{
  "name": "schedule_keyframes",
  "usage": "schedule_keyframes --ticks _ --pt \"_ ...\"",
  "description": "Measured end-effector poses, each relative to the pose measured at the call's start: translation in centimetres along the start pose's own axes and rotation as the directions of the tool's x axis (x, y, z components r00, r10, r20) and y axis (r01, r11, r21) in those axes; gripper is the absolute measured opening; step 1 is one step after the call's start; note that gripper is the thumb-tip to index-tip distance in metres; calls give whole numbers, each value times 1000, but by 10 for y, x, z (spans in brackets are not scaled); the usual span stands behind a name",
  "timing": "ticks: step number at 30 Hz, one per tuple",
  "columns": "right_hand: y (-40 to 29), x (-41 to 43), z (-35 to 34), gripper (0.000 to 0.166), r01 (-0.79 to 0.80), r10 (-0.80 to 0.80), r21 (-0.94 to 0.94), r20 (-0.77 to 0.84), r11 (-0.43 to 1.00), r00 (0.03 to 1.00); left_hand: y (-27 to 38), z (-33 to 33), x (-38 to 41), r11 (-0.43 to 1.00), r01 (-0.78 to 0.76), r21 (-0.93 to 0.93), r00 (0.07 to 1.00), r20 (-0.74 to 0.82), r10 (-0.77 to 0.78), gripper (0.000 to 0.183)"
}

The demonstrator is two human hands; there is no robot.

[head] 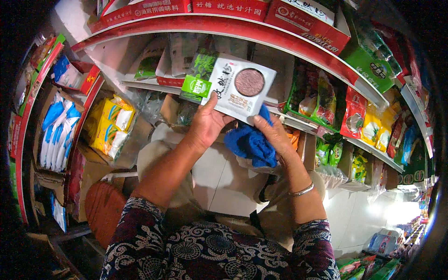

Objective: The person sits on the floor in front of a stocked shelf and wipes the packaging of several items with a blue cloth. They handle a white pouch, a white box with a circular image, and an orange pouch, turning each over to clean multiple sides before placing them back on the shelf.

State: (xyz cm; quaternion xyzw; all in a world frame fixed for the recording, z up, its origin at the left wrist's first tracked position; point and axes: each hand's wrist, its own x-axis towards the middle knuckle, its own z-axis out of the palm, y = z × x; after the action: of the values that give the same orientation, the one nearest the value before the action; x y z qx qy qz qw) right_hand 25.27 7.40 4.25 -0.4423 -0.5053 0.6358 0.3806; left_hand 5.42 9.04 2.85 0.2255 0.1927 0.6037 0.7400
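Observation:
Between my two hands is a flat white-and-green seasoning packet (232, 84), tilted, with writing and a round picture of pinkish-brown powder on its face. My left hand (206, 127) grips its lower left edge, thumb on the front and fingers behind. At the lower right corner, the thumb of my right hand (274, 131) presses on the packet. That same hand also holds a bunched blue cloth (250, 143), which hangs below the packet. Its fingers are partly hidden by the cloth.
A red-edged shelf (224, 26) with cartons curves above my hands. Behind the packet, a lower shelf carries a green basket (308, 115) of bagged goods. Yellow packets (113, 127) lie in a carton at left, near a brown round stool seat (103, 210).

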Motion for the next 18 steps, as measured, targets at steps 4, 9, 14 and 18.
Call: schedule_keyframes --ticks 4,9,14,18 --pt "-13 -12 4 46 -128 158 -128 262 983 952 7 -8 6 998 -34 -59 997 -73 30 49" --pt "-17 -15 -9 41 -37 60 -110 211 993 976 9 -3 7 997 -70 -14 996 -57 69 53" --pt "-22 -4 -9 32 255 -275 -113 -228 960 934 1 1 -1 999 33 34 998 48 -35 57" --pt "-3 15 -18 31 350 -444 -292 -379 890 812 -4 10 -8 992 110 68 991 65 -114 58"
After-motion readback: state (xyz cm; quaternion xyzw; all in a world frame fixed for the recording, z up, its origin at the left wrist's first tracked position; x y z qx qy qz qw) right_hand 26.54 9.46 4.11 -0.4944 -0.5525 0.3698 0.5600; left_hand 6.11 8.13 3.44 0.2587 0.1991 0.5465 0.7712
